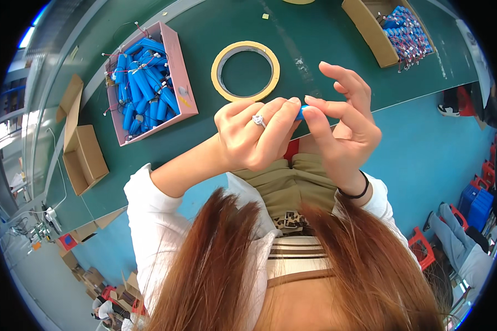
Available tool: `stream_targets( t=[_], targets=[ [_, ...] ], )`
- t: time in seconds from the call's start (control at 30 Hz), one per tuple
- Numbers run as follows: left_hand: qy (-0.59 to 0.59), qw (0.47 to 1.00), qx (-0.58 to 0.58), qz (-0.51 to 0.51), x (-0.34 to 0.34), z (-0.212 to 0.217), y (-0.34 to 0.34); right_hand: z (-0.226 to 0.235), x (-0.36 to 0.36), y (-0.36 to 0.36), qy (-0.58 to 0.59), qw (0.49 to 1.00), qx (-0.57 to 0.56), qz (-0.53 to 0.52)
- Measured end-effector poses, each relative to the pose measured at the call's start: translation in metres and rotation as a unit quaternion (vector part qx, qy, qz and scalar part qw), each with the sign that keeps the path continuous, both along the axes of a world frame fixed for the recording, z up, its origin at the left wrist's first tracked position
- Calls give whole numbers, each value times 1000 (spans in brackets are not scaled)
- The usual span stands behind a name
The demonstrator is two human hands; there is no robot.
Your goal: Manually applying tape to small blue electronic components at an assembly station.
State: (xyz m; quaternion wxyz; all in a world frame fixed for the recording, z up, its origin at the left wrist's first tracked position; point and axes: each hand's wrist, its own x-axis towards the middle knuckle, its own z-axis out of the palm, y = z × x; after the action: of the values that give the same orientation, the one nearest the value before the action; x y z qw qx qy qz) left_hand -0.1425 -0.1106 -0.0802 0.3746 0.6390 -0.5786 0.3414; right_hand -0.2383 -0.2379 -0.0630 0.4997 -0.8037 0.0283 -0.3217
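Just past the table's near edge, my left hand (pixel 257 132), with a ring on one finger, is closed around a small blue battery (pixel 300 114). Only a bit of its blue wrap shows between the fingers; the rest is hidden. My right hand (pixel 345 124) pinches at the battery's end with thumb and forefinger, while its other fingers are raised and loosely curled. Beyond my left hand lies a yellow tape roll (pixel 216 70), flat on the table. To the left, a pink box (pixel 183 77) holds many blue batteries (pixel 141 83) with thin wires and white connectors.
The green table (pixel 309 33) runs across the top. A cardboard box (pixel 364 30) of wired blue batteries (pixel 406 36) sits at the far right. An open cardboard box (pixel 88 157) is at the left. Blue floor, red stools (pixel 421 248) and other people are at the right.
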Motion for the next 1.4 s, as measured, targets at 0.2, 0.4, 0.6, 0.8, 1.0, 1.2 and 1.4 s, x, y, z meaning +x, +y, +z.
stream_targets(
  t=[0.2,0.4,0.6,0.8,1.0,1.2,1.4],
  targets=[
    [33,999,14,28,-2,-1,-1,-18,16,10,-108,984,-108,-88],
    [81,997,-4,16,-4,9,-1,-13,18,13,-91,986,-87,-113],
    [169,985,13,31,-6,17,3,-7,9,15,-104,982,-75,-136],
    [196,981,-13,1,-6,15,3,-7,2,15,-142,976,-127,-106],
    [183,983,-14,21,-8,18,4,-6,9,19,-146,975,-135,-102],
    [184,981,-24,57,-3,17,3,-9,21,23,-113,986,-83,-85],
    [169,983,-64,20,-1,16,2,-7,27,25,-215,971,-74,-70]
  ],
)
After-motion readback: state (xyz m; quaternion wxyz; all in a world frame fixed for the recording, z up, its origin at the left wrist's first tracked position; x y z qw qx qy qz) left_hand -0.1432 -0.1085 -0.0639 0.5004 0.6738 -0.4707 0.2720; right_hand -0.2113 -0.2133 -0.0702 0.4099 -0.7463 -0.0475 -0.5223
